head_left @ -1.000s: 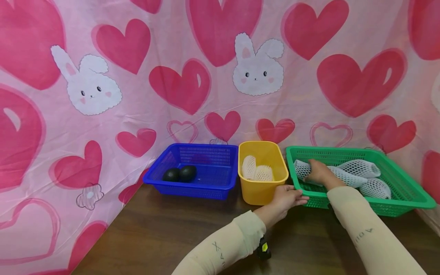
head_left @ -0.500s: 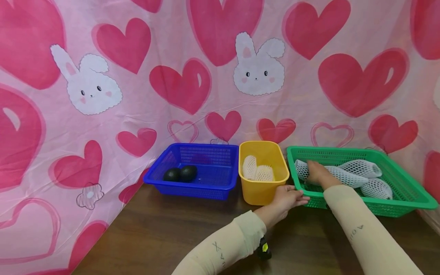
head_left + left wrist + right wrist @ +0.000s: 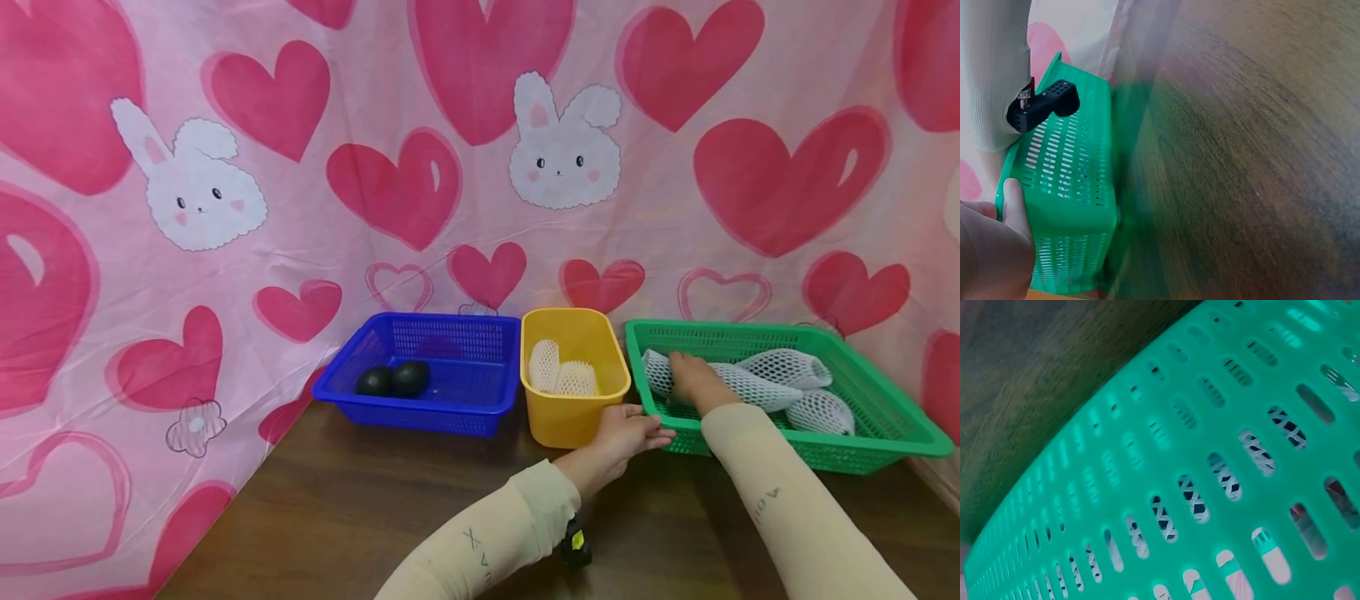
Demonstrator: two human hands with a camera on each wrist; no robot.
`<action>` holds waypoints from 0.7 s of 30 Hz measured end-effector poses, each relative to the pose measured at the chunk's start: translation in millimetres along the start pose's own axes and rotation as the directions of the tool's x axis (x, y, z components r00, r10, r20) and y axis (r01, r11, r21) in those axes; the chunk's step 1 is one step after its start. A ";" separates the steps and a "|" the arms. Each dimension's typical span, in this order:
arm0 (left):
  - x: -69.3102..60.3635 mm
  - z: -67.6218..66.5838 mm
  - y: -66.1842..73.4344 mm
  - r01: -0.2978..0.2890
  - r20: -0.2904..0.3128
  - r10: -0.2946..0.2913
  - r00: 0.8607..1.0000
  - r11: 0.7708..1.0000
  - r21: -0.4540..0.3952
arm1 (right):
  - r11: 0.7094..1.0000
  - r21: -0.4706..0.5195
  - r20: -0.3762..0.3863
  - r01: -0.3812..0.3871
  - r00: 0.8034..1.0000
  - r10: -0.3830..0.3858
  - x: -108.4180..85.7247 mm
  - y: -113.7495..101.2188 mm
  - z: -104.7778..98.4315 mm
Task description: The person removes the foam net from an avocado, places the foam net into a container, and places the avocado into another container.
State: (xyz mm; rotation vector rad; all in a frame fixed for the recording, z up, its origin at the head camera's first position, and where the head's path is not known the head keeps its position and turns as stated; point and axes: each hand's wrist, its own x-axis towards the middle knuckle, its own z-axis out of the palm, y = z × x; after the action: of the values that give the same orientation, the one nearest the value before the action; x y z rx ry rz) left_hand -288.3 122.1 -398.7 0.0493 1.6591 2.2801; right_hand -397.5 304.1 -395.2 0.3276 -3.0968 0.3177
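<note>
In the head view my left hand point(image 3: 618, 437) pinches the near left corner of the green basket point(image 3: 892, 458); the left wrist view shows thumb point(image 3: 1015, 203) and fingers on the rim of the basket point(image 3: 1066, 215). Inside that basket, my right hand point(image 3: 697, 383) reaches down over a long white net-wrapped piece point(image 3: 757, 390) at the left end, its fingers bent round it and the fingertips hidden. Two more netted pieces point(image 3: 787, 367) point(image 3: 821, 412) lie to the right. Through slots in the basket wall point(image 3: 1166, 462), the right wrist view shows white netting point(image 3: 1194, 499).
A yellow bin point(image 3: 566, 425) with two cream netted pieces point(image 3: 544, 365) point(image 3: 576, 378) stands left of the green basket. Further left, a blue basket point(image 3: 427, 417) holds two dark round objects point(image 3: 373, 382) point(image 3: 410, 378). All stand on a brown wooden table point(image 3: 337, 500) before a pink heart-patterned cloth point(image 3: 465, 225).
My right forearm has swung left and the hand has shifted slightly within the green basket. My left hand has stayed at the corner, and the netted pieces look unmoved.
</note>
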 end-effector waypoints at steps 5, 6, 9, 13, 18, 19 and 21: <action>-0.3 0.0 0.4 -0.006 -0.001 0.006 1.000 1.000 0.001 | 0.999 -0.040 -0.017 0.008 1.000 -0.009 -1.4 -2.0 -1.3; -0.1 0.0 0.2 -0.006 -0.003 0.006 1.000 1.000 0.000 | 0.999 -0.045 -0.022 0.009 1.000 -0.010 -1.7 -2.7 -1.6; 0.5 -0.1 -0.1 -0.007 -0.007 0.007 1.000 1.000 -0.002 | 0.998 -0.054 -0.033 0.017 0.999 -0.019 -2.5 -3.1 -2.7; 0.5 -0.8 0.5 -0.001 -0.005 0.001 1.000 1.000 0.001 | 0.998 -0.060 -0.041 0.031 0.999 -0.033 -2.4 -2.2 -2.5; 0.4 -1.0 0.9 0.006 -0.004 -0.006 1.000 1.000 0.002 | 0.996 -0.082 -0.058 0.040 0.997 -0.045 -2.7 -0.8 -2.0; 0.4 -0.9 0.7 0.006 -0.005 -0.006 1.000 1.000 0.001 | 0.995 -0.088 -0.062 0.040 0.997 -0.046 -2.9 -0.5 -1.8; 0.2 -0.6 0.4 0.007 -0.008 -0.007 1.000 1.000 0.001 | 0.995 -0.095 -0.068 0.040 0.997 -0.047 -2.7 0.7 -0.9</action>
State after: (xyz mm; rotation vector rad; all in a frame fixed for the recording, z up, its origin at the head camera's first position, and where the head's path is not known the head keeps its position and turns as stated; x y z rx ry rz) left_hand -288.8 121.5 -398.5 0.0339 1.6613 2.2773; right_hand -395.0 305.6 -394.6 0.3726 -3.0187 0.1778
